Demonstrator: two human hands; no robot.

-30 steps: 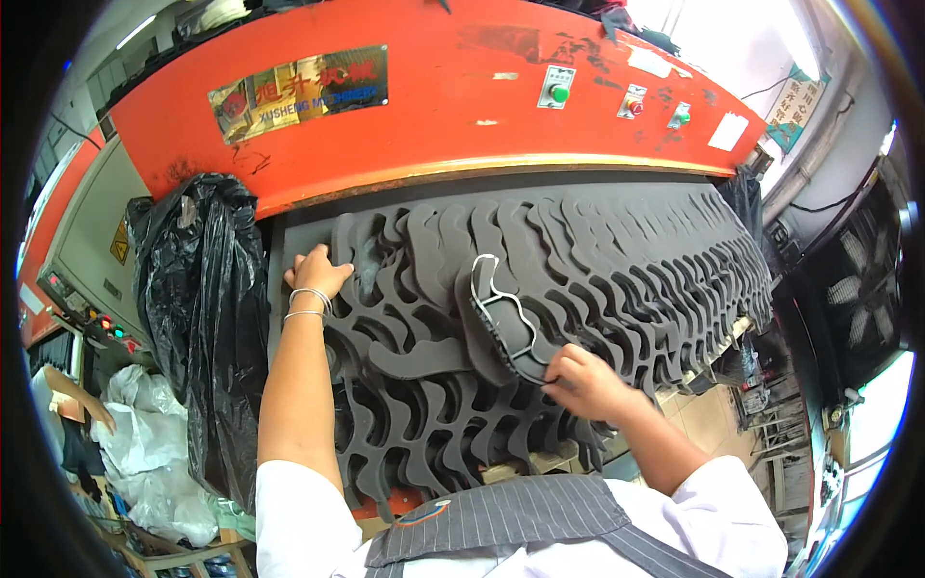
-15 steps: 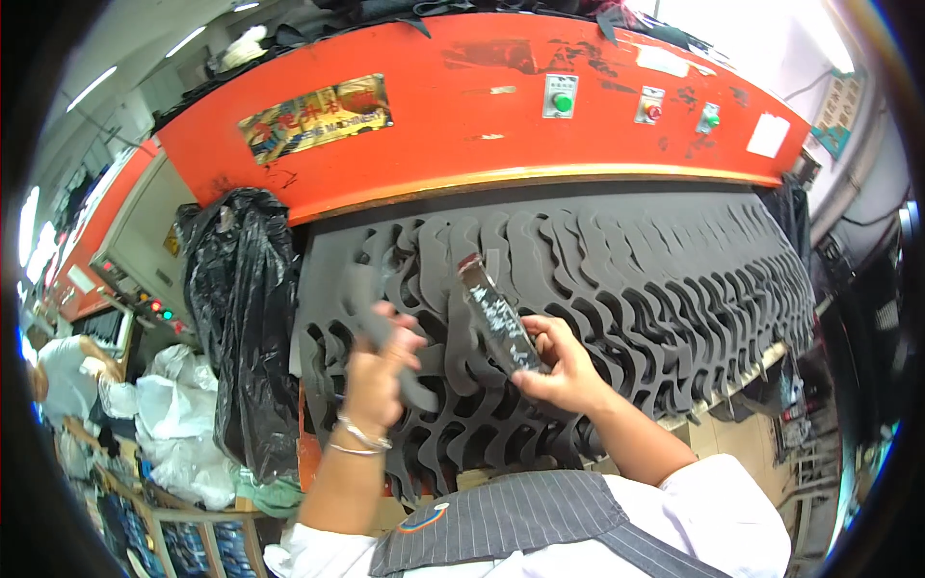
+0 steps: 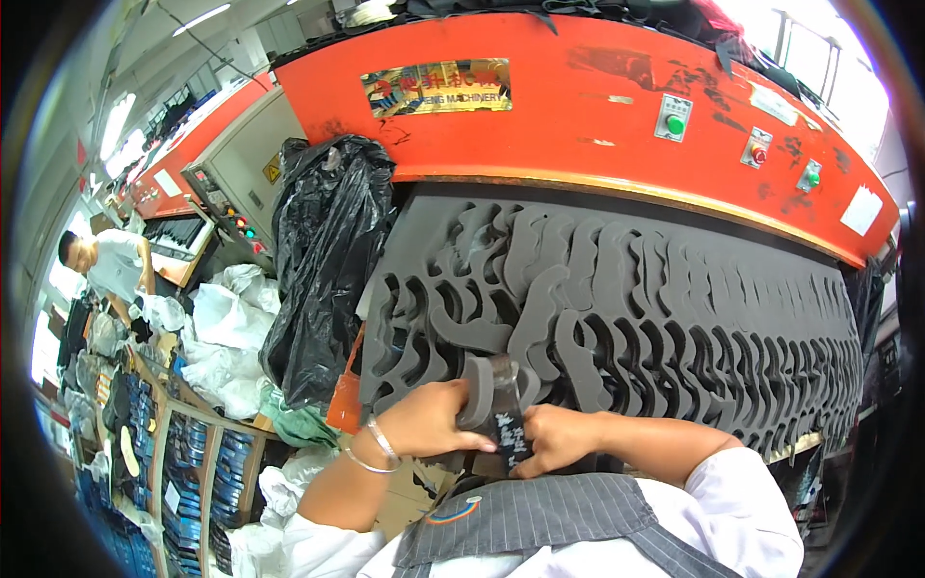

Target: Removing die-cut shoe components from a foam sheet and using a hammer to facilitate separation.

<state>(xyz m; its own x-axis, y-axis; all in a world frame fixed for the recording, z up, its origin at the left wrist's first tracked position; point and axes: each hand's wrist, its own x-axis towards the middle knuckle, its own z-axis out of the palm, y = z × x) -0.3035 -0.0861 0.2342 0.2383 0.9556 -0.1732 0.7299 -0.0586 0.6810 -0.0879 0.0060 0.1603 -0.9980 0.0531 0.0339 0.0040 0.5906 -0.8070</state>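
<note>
Low in front of my apron, both hands meet at a long black block with white scrawled marks (image 3: 508,424), which stands roughly upright. My right hand (image 3: 559,438) is closed on its right side. My left hand (image 3: 431,421) is closed around a grey curved foam piece (image 3: 478,383) at the block's left side, its thumb reaching toward the block. Some of the left fingers are hidden behind the foam. Beyond the hands spreads a grey foam sheet (image 3: 438,214) cut into wavy strips, with several loose curved pieces (image 3: 538,323) lying on it.
An orange machine beam (image 3: 578,116) with green and red buttons spans the far side. A black plastic bag (image 3: 328,260) hangs at the sheet's left end. Farther left are white plastic bags (image 3: 226,332), a wooden rack (image 3: 207,433) of blue items, and another person (image 3: 116,265).
My hands have come together and drawn back toward my apron, bringing the foam piece against the black block. The block has turned more upright. The view has swung left.
</note>
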